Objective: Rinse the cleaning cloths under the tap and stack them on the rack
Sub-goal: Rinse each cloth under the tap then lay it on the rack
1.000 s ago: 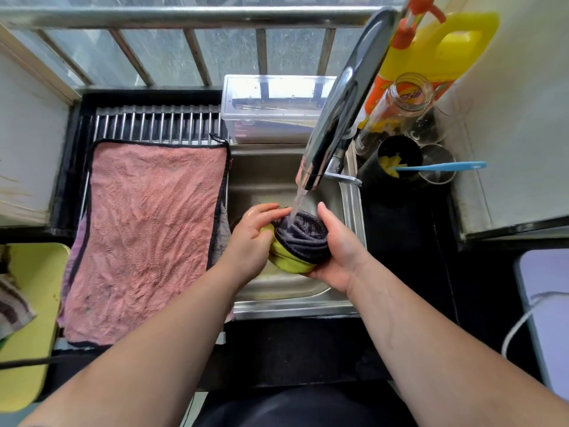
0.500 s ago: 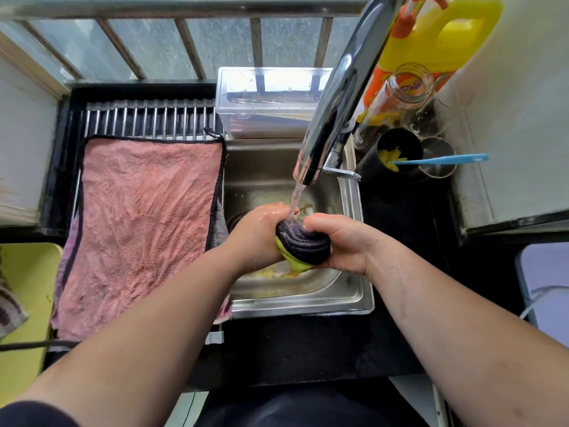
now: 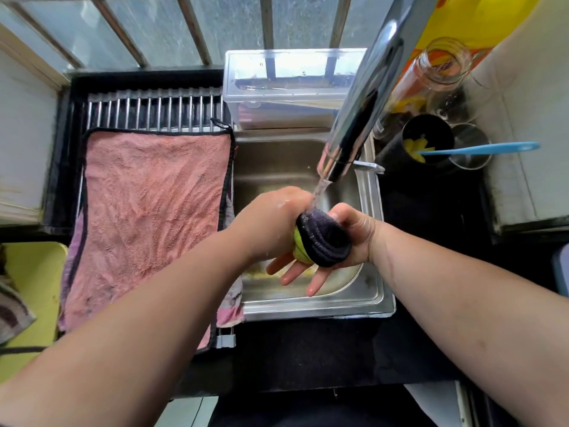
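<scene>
Dark cloth wadded under tap stream. I note left hand clenched round it; right hand thumb clamps it, fingers straight beneath.

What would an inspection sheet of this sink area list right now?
Surface: stainless sink, black counter around it.
Job's things: tap running onto bunched dark cloth; pink cloth spread on rack.
Clutter: clear box, glass jar, yellow jug, black cup holding a blue-handled tool.
Grips: left hand and right hand both hold the dark cloth under the stream.
Cables: dark cord at lower left.
Surroundings: barred window behind.
</scene>
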